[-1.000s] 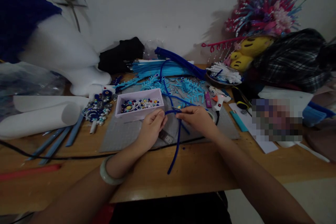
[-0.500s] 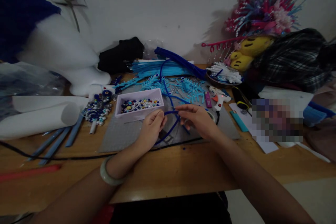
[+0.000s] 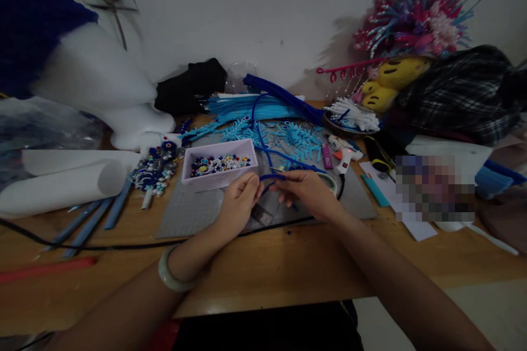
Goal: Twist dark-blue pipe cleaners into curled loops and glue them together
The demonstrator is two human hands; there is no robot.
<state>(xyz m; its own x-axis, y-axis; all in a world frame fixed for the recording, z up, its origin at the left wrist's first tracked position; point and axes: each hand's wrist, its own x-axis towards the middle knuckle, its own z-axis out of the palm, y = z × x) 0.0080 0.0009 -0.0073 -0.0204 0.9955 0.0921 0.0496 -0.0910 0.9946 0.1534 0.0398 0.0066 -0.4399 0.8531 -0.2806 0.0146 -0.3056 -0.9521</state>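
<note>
My left hand and my right hand meet over a grey mat at the middle of the wooden table. Both pinch a dark blue pipe cleaner that spans the small gap between their fingertips. The left wrist wears a pale green bangle. Just behind the left hand stands a lilac box filled with several beads.
Light blue pipe-cleaner pieces and bundles lie behind the box. A glue gun sits right of them, a black cable crosses the table, white rolls lie left, and a pink-blue headdress stands at the back right.
The long loose end of the dark blue pipe cleaner, which hung down toward the table edge, has been drawn up and bent between my hands; only a short piece shows now.
</note>
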